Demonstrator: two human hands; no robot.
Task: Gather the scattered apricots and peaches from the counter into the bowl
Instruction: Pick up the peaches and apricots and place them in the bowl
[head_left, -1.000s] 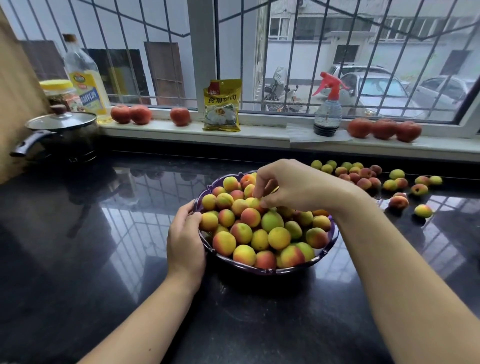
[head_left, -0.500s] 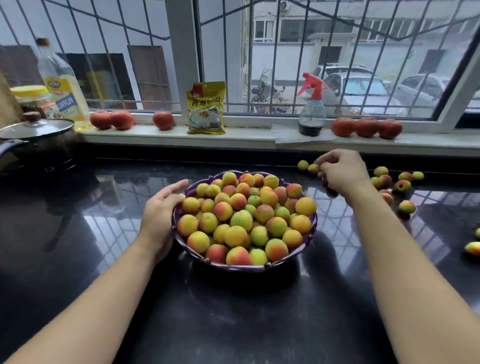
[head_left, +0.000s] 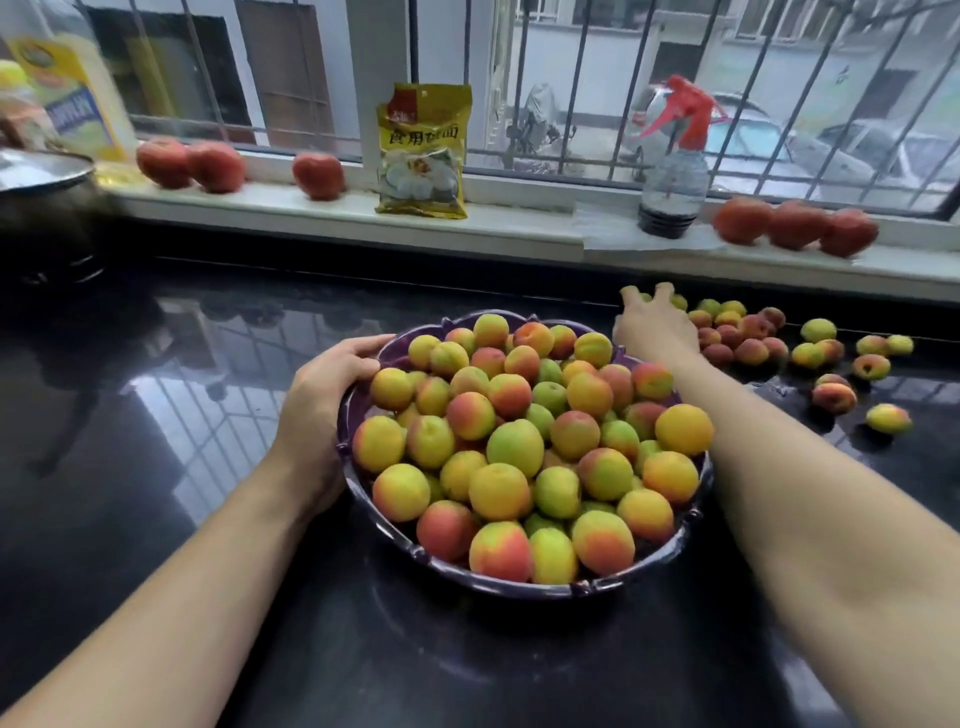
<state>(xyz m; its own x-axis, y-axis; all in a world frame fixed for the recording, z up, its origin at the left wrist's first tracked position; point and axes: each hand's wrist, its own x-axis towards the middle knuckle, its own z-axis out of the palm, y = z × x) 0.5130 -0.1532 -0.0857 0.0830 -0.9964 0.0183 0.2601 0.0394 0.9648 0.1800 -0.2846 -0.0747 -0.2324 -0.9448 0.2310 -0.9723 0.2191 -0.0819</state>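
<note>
A purple bowl (head_left: 519, 587) heaped with yellow, green and red apricots and peaches (head_left: 514, 447) stands on the black counter in front of me. My left hand (head_left: 322, 395) grips the bowl's left rim, thumb along the edge. My right hand (head_left: 655, 327) reaches past the bowl's far right edge, fingers spread over small fruits at the near end of a scattered pile (head_left: 743, 338). I cannot see whether it holds any. More loose fruits (head_left: 834, 397) lie further right on the counter.
On the white window sill stand a yellow packet (head_left: 422, 150), a spray bottle (head_left: 672, 171), an oil bottle (head_left: 72, 93) and big red fruits (head_left: 795, 226). A lidded pot (head_left: 47, 208) sits at the far left.
My right hand left the bowl and moved back-right to the scattered pile, its fingers now spread. My left hand stayed on the bowl's left rim. The view drew closer.
</note>
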